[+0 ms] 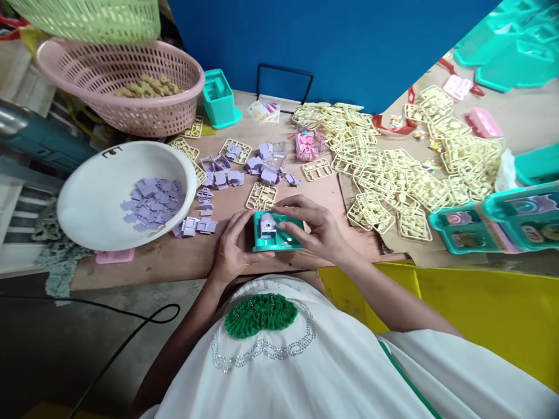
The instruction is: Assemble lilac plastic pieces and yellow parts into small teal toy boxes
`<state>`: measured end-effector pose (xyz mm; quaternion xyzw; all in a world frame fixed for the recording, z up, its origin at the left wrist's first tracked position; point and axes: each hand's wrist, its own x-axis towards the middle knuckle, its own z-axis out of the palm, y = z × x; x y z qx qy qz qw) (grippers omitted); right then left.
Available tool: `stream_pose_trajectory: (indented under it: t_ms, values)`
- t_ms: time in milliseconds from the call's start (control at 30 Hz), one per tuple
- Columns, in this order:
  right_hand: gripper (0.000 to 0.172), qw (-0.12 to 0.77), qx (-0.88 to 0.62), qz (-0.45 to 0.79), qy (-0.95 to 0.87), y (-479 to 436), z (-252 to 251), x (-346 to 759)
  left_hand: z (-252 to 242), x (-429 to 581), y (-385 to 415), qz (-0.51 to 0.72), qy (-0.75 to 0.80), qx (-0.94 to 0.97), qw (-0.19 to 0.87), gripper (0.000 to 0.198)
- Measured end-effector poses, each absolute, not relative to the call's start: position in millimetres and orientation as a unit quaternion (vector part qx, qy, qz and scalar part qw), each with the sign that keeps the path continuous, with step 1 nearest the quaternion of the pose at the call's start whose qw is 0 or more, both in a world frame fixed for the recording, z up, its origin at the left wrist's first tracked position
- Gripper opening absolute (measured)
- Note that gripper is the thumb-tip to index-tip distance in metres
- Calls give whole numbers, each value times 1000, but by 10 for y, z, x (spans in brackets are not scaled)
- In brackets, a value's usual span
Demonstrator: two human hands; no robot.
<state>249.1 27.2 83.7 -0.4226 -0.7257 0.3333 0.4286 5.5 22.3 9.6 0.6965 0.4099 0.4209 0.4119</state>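
Note:
A small teal plastic toy base (283,238) lies on the wooden table (174,262) just in front of me, with a lilac plastic piece (267,224) standing on it. My left hand (233,247) grips the base's left end, fingers curled around it. My right hand (312,227) rests over the base's right side, fingertips pinched at the lilac piece. Loose lilac parts (262,166) lie on the table just beyond the hands.
A white bowl (87,203) with lilac parts sits at left, a pink basket (126,81) behind it. Cream part frames (393,174) are heaped at right beside teal toy trays (502,221). A yellow bin (480,308) stands at near right. A teal box (218,99) stands at the back.

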Motion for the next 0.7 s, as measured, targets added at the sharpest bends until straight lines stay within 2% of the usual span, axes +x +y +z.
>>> stream_pose_trajectory:
  t_ms: [333, 533, 633, 700]
  values:
    - [30, 437, -345, 241, -795, 299, 777, 2363, 65, 35, 225, 401, 428, 696, 414, 104]
    - [38, 426, -393, 277, -766, 251, 778, 2423, 108, 58, 243, 411, 428, 672, 444, 105]
    - [43, 422, -406, 255, -770, 211, 763, 2447, 249, 69, 194, 407, 412, 655, 485, 99]
    - [38, 444, -420, 218, -761, 165, 754, 2440, 364, 70, 140, 388, 404, 659, 501, 91]
